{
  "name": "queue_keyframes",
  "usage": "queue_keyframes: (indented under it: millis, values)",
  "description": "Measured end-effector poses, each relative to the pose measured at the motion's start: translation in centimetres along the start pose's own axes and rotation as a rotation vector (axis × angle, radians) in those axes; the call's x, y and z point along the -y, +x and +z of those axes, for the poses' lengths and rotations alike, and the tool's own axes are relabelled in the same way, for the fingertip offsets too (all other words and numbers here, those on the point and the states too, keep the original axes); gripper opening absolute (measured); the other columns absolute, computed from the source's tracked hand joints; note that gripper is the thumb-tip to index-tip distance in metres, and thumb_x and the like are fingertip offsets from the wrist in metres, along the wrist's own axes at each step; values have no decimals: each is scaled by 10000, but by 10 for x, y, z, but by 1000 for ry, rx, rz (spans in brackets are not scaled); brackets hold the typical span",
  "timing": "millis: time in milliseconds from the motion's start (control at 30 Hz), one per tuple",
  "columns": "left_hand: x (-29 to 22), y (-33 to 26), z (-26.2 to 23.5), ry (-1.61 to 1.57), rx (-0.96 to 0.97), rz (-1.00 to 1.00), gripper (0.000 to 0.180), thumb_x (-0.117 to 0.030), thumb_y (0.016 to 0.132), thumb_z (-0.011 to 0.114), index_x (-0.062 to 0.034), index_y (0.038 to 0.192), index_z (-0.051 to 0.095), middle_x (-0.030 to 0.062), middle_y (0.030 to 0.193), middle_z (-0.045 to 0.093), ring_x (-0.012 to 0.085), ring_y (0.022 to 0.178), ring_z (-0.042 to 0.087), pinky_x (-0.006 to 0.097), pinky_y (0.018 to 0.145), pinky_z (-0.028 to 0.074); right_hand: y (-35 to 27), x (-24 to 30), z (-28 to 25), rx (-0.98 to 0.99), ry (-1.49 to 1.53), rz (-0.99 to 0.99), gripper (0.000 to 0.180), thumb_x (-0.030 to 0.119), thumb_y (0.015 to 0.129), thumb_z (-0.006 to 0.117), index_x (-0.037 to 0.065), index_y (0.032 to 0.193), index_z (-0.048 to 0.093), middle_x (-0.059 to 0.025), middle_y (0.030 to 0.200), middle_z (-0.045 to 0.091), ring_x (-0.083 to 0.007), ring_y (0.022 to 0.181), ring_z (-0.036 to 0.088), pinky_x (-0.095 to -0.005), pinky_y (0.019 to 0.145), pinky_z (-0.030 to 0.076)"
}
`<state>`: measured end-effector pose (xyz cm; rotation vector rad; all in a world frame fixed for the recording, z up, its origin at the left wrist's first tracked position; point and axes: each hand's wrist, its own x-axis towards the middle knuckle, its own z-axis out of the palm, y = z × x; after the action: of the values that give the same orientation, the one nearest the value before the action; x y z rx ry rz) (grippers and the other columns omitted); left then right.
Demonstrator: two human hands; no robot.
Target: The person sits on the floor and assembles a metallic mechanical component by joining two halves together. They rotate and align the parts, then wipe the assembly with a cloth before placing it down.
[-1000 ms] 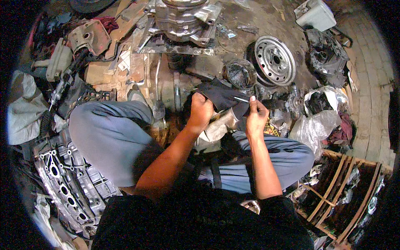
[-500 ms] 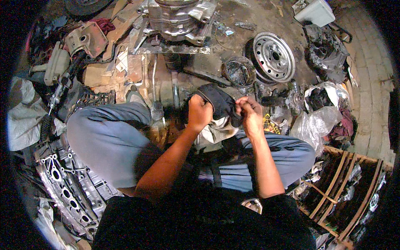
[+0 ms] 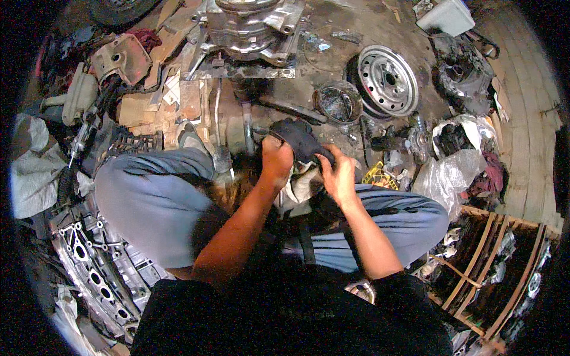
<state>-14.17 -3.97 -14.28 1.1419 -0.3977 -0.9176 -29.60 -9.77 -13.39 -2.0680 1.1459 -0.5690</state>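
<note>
A dark, soft-looking black piece, like folded cloth (image 3: 301, 137), is held up between my two hands above my lap. My left hand (image 3: 277, 159) is closed in a fist round its left edge. At its lower right edge my right hand (image 3: 339, 175) pinches it between thumb and fingers; the fingertips are partly hidden. Below the black piece, between my wrists, a whitish cloth (image 3: 306, 184) shows. My crossed legs in blue-grey trousers (image 3: 151, 202) lie on both sides.
Ahead stands a metal gearbox-like casing (image 3: 246, 35) on a plate. A steel wheel rim (image 3: 388, 80) and a round dark container (image 3: 337, 102) lie to its right. At lower left is an engine cylinder head (image 3: 98, 276); at lower right, a wooden slatted crate (image 3: 475, 273) with parts.
Both hands have shifted slightly left with the black piece. My right hand has moved left and down along its edge, and its fingers have changed their grip.
</note>
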Motion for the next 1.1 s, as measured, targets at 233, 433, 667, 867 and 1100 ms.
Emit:
queue_keyframes:
  millis: [233,433,667,867,1100]
  values:
    - [20,10,-12,-151,-125,-41,222,32,869,455,-4,922,667,47,852,675,170,751,642,311,704,528,0,17,3,4,-87,-128,184,149,943,603,-34,932,584,-280,820,615,-478,819,617,-477,713,481]
    - [-1,-6,-3,132,-132,-22,202,32,851,462,-1,902,656,47,855,669,175,738,640,323,688,531,9,10,2,114,30,240,271,222,977,559,-41,945,620,-274,843,638,-433,808,653,-459,721,489]
    - [45,5,-30,155,-175,24,109,-90,801,588,-35,892,613,135,811,613,308,786,602,435,756,481,-5,6,21,70,48,-21,221,178,986,535,-30,1042,587,-269,857,625,-450,853,635,-439,746,484]
    - [-14,-4,6,-225,-311,-362,175,37,852,482,-23,895,640,46,860,650,192,756,640,325,716,536,4,3,11,111,97,275,373,290,977,547,-44,1112,643,-279,901,675,-427,922,666,-434,827,496]
    - [-7,-4,7,-427,-52,-333,137,-14,912,519,-31,965,644,50,903,667,188,787,654,319,726,537,6,-25,7,228,1005,840,408,314,943,632,-49,1128,636,-168,1188,643,-301,1054,621,-414,881,488]
